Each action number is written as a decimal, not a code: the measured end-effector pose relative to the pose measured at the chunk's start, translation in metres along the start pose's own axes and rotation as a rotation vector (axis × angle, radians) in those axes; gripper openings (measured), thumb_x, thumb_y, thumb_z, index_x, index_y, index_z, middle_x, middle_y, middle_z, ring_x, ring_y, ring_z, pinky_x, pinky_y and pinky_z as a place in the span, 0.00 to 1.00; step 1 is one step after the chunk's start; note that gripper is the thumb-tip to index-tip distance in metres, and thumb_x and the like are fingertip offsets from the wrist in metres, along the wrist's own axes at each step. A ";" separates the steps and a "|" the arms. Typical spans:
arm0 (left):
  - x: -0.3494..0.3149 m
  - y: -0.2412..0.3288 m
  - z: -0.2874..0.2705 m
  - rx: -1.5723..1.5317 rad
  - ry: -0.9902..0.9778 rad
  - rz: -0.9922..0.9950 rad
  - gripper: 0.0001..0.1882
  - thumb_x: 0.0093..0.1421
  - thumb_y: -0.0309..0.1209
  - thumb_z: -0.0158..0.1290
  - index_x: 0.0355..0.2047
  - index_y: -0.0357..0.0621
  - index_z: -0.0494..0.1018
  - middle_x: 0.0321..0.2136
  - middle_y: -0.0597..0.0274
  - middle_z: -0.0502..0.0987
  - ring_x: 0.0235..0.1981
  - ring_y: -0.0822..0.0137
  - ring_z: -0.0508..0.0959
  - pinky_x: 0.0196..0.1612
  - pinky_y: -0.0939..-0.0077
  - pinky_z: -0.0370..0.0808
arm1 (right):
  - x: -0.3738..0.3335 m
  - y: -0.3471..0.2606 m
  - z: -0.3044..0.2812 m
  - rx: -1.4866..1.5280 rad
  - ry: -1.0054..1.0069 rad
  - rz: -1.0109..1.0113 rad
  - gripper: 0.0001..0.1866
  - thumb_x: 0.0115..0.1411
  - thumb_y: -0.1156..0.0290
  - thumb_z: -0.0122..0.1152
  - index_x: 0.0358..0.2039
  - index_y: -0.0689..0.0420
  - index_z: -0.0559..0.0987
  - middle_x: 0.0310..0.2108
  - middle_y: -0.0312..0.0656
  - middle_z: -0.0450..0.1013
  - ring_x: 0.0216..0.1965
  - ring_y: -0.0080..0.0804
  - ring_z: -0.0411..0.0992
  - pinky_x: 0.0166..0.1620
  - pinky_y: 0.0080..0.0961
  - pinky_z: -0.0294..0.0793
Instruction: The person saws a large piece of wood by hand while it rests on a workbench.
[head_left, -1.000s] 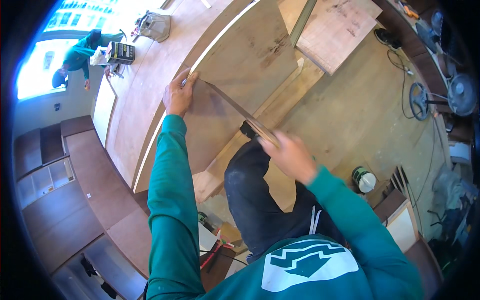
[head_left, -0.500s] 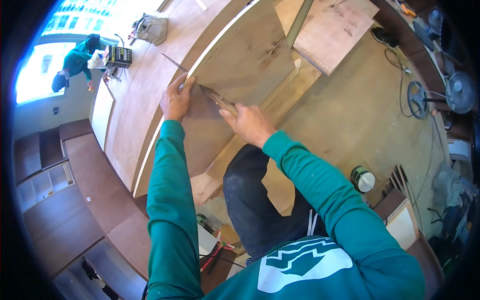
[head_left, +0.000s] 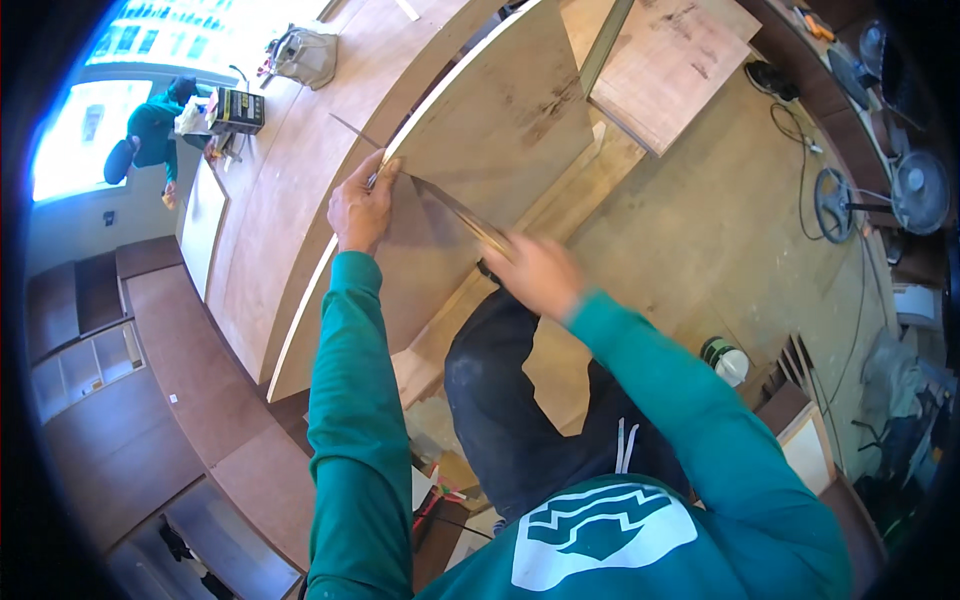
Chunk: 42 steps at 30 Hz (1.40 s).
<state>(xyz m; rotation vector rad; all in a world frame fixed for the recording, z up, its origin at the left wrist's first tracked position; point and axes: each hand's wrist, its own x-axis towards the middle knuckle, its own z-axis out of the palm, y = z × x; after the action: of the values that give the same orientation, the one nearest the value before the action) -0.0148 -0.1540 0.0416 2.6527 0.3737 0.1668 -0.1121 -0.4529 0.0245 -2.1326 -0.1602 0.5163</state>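
My right hand (head_left: 540, 275), smeared by motion, is closed round the wooden handle of a handsaw (head_left: 450, 208). The saw's blade lies across the pale edge of a curved wooden panel (head_left: 490, 130), with its thin tip sticking out past the far side. Right beside the blade, my left hand (head_left: 360, 208) grips the panel's edge, thumb on the near face and fingers on the outer side. The panel's near face has dark smudges. Whether the blade has cut into the edge cannot be made out.
Behind the panel runs a long wooden worktop (head_left: 300, 150) with a cloth bag (head_left: 304, 56) and a box (head_left: 236, 112). A co-worker (head_left: 152, 135) stands at the far left. A loose board (head_left: 672, 75), a fan (head_left: 920, 192) and a can (head_left: 726, 362) are to the right.
My right hand has drawn the saw back toward me, down and to the right. My left hand still holds the panel edge. The co-worker's arm has lowered.
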 end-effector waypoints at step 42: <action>-0.807 -0.012 -0.177 -0.269 -1.125 -0.765 0.43 0.69 0.60 0.65 0.72 0.39 0.76 0.60 0.37 0.85 0.63 0.41 0.84 0.66 0.44 0.79 | 0.033 0.032 0.077 -0.009 0.113 -0.278 0.41 0.79 0.35 0.55 0.38 0.69 0.83 0.25 0.56 0.80 0.23 0.48 0.81 0.32 0.47 0.80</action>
<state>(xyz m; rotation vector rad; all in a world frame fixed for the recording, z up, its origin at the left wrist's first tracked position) -0.8211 -0.3018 0.1493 1.7722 0.8117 -1.3136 -0.1167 -0.4035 -0.0504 -2.0982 -0.3885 0.2322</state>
